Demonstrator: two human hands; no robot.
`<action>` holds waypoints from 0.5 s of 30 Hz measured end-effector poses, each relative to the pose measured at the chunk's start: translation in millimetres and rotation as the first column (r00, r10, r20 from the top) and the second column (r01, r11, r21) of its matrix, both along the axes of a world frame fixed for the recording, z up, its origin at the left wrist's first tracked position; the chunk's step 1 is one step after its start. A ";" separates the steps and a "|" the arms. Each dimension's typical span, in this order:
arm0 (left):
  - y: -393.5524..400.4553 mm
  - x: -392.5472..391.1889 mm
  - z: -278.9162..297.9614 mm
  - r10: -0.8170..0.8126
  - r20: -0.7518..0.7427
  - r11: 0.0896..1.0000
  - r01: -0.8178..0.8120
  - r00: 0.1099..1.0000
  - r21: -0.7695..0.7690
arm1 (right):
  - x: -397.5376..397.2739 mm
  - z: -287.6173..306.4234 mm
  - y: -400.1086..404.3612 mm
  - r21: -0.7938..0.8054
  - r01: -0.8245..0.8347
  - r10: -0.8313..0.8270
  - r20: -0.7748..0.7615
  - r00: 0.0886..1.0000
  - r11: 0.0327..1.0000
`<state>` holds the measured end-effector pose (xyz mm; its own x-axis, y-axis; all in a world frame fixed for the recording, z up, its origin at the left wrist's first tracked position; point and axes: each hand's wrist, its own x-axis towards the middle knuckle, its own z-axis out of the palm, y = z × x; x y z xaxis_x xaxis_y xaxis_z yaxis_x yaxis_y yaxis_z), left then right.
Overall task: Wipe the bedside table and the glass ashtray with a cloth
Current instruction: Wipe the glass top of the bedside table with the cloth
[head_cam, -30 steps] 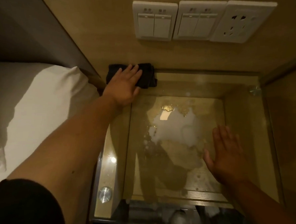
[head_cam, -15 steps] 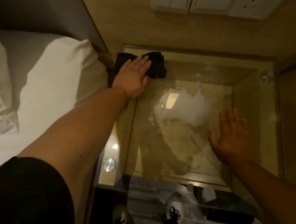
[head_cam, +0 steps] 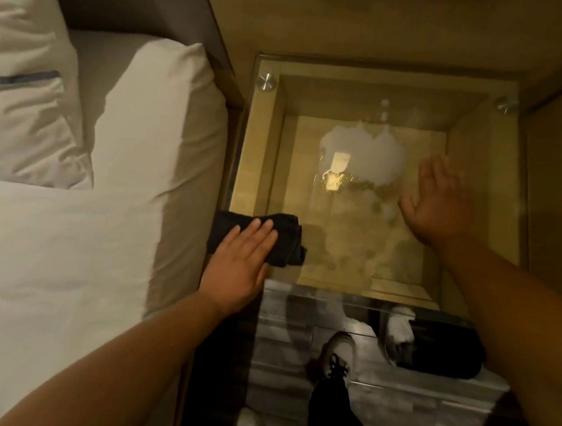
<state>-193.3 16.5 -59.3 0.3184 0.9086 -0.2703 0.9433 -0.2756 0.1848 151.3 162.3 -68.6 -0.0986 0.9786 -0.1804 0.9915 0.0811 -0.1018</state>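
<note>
The bedside table [head_cam: 492, 132] has a clear glass top over a wooden box frame, with a bright lamp glare in its middle. A folded black cloth [head_cam: 285, 236] lies on the glass along the left edge, near the front. My left hand [head_cam: 241, 263] lies flat on it, fingers together, pressing it down. My right hand [head_cam: 436, 204] rests flat and spread on the glass at the right side, holding nothing. No glass ashtray is in view.
A bed with a white sheet [head_cam: 75, 267] and pillows [head_cam: 25, 101] runs along the left of the table. A wooden wall panel [head_cam: 380, 22] stands behind. Below the front edge are my shoe [head_cam: 337, 356] and a dark bag [head_cam: 442, 348] on the floor.
My left hand has slid the black cloth from the back left corner toward me along the left edge. The right hand has stayed flat on the glass. The view has tilted down.
</note>
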 end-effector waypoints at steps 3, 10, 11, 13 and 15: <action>-40.7 2.6 -2.1 0.007 -0.021 1.000 -0.007 1.000 0.003 | -1.2 0.6 -0.6 0.005 0.001 -0.001 0.009 1.000 1.000; -51.5 2.0 0.0 -0.009 -0.055 1.000 0.010 0.998 0.003 | -0.3 0.1 -1.9 0.003 0.008 -0.008 0.000 1.000 1.000; -56.7 1.6 1.2 -0.001 -0.033 1.000 0.001 0.999 0.003 | 0.0 0.8 -2.3 -0.007 0.008 -0.008 0.003 1.000 1.000; -66.1 1.5 6.5 0.005 0.016 1.000 -0.005 1.000 0.001 | 0.3 1.0 -3.4 -0.014 0.012 -0.012 0.001 1.000 1.000; -68.6 4.1 14.6 0.052 0.099 0.999 -0.051 0.994 -0.013 | -0.3 1.2 -2.4 -0.001 0.008 -0.008 -0.006 1.000 1.000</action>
